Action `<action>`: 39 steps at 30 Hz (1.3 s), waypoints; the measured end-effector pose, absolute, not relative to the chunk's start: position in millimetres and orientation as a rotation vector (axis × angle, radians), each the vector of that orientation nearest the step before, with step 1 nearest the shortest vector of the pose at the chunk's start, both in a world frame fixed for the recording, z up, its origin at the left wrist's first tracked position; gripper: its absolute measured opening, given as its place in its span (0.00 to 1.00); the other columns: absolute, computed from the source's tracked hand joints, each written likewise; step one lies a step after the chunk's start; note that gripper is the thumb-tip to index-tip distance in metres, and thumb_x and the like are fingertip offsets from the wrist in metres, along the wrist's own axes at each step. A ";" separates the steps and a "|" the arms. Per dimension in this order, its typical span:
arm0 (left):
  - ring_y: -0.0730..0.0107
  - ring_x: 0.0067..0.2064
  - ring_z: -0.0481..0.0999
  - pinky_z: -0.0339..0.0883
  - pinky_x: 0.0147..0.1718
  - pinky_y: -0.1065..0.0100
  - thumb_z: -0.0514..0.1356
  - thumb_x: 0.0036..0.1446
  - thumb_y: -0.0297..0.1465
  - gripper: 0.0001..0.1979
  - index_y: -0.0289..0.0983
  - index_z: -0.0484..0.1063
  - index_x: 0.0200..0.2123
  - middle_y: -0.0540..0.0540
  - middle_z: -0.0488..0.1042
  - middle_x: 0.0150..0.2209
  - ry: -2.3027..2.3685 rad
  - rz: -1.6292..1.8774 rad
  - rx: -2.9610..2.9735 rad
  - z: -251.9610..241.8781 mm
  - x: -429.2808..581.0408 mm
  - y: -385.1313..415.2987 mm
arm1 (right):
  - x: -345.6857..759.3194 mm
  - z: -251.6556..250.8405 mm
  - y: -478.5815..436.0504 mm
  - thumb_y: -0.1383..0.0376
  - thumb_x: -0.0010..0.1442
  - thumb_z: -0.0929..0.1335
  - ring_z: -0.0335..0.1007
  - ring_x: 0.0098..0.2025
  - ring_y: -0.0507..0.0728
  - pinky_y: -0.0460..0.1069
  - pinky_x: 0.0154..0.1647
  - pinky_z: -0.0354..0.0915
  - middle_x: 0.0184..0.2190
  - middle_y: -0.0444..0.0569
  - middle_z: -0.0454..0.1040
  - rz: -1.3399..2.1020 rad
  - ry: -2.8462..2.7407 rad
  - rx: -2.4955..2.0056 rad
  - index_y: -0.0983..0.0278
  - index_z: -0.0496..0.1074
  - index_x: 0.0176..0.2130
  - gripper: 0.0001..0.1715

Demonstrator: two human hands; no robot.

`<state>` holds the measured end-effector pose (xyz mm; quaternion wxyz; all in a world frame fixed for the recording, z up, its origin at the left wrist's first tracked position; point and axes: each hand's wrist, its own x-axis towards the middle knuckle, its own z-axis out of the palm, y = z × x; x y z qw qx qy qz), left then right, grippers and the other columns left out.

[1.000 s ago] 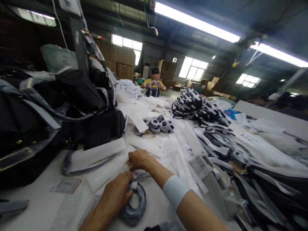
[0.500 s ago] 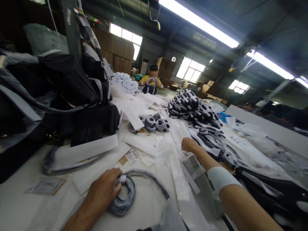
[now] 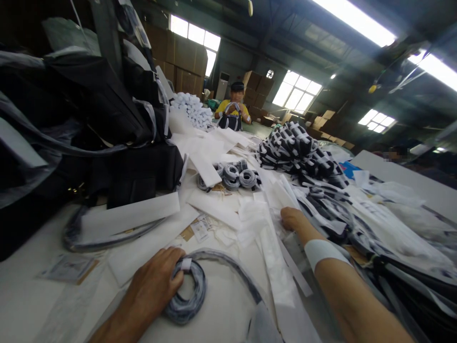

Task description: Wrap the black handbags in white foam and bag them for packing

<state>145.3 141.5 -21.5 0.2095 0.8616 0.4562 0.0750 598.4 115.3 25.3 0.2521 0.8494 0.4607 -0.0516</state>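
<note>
My left hand (image 3: 157,276) is closed around the left side of a coiled grey strap (image 3: 194,297) in clear plastic wrap, bound by a short white band. From the coil's top, a wrapped handle (image 3: 228,262) arches right and down to the front edge. Farther right, my right hand (image 3: 292,218) reaches out with curled fingers among white foam strips (image 3: 285,193) and thin clear plastic (image 3: 293,247). Its fingertips are hidden, so what it grips cannot be made out.
Black bags (image 3: 100,105) are heaped at the left. Wrapped strap coils (image 3: 232,176) lie mid-table, and a pile of black-and-white strap bundles (image 3: 293,147) rises behind. Paper tags (image 3: 200,229) and a flat packet (image 3: 69,267) lie nearby. Across the table, a person (image 3: 233,107) handles a black bag.
The camera view has tilted down and turned slightly left. My left hand stays on the coil; my right hand remains curled among the foam strips and plastic.
</note>
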 end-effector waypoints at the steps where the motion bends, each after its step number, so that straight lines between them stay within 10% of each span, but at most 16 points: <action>1: 0.61 0.52 0.74 0.65 0.52 0.63 0.57 0.56 0.22 0.16 0.41 0.74 0.46 0.46 0.76 0.48 1.270 0.209 2.391 -21.1 145.5 141.6 | 598.2 25.0 116.9 0.58 0.66 0.69 0.72 0.49 0.60 0.58 0.49 0.71 0.53 0.54 0.71 -0.154 1.232 2.275 0.66 0.69 0.54 0.21; 17: 0.62 0.52 0.73 0.62 0.52 0.64 0.57 0.57 0.23 0.15 0.40 0.72 0.47 0.46 0.76 0.47 1.247 0.250 2.382 -18.7 145.8 141.2 | 602.1 111.7 120.1 0.58 0.66 0.69 0.72 0.48 0.59 0.58 0.48 0.71 0.51 0.52 0.72 -0.148 1.098 2.226 0.65 0.70 0.52 0.19; 25: 0.61 0.48 0.75 0.65 0.47 0.65 0.55 0.56 0.24 0.09 0.38 0.71 0.38 0.44 0.75 0.42 1.225 0.332 2.388 -12.3 142.7 137.5 | 559.3 173.9 84.9 0.67 0.50 0.76 0.73 0.34 0.58 0.48 0.33 0.65 0.25 0.46 0.74 -0.078 1.403 2.541 0.66 0.76 0.28 0.06; 29: 0.57 0.47 0.76 0.66 0.44 0.63 0.56 0.57 0.26 0.07 0.38 0.73 0.38 0.43 0.77 0.42 1.268 0.340 2.363 -3.9 140.4 133.0 | 496.5 149.7 59.3 0.56 0.60 0.68 0.72 0.31 0.55 0.46 0.29 0.65 0.28 0.47 0.76 -0.200 1.793 2.729 0.66 0.77 0.40 0.16; 35: 0.60 0.48 0.77 0.66 0.46 0.65 0.58 0.60 0.30 0.09 0.41 0.73 0.43 0.43 0.78 0.46 1.308 0.314 2.344 -4.8 138.2 131.8 | 358.9 68.8 32.7 0.54 0.51 0.75 0.76 0.31 0.58 0.50 0.31 0.73 0.30 0.49 0.79 -1.394 2.410 2.828 0.64 0.79 0.33 0.16; 39: 0.58 0.48 0.77 0.66 0.45 0.65 0.58 0.60 0.30 0.08 0.40 0.73 0.43 0.42 0.78 0.45 1.309 0.330 2.348 -4.5 136.1 132.8 | 304.3 38.7 35.6 0.62 0.59 0.70 0.76 0.32 0.56 0.49 0.34 0.72 0.29 0.46 0.79 -1.010 2.796 2.589 0.61 0.78 0.34 0.05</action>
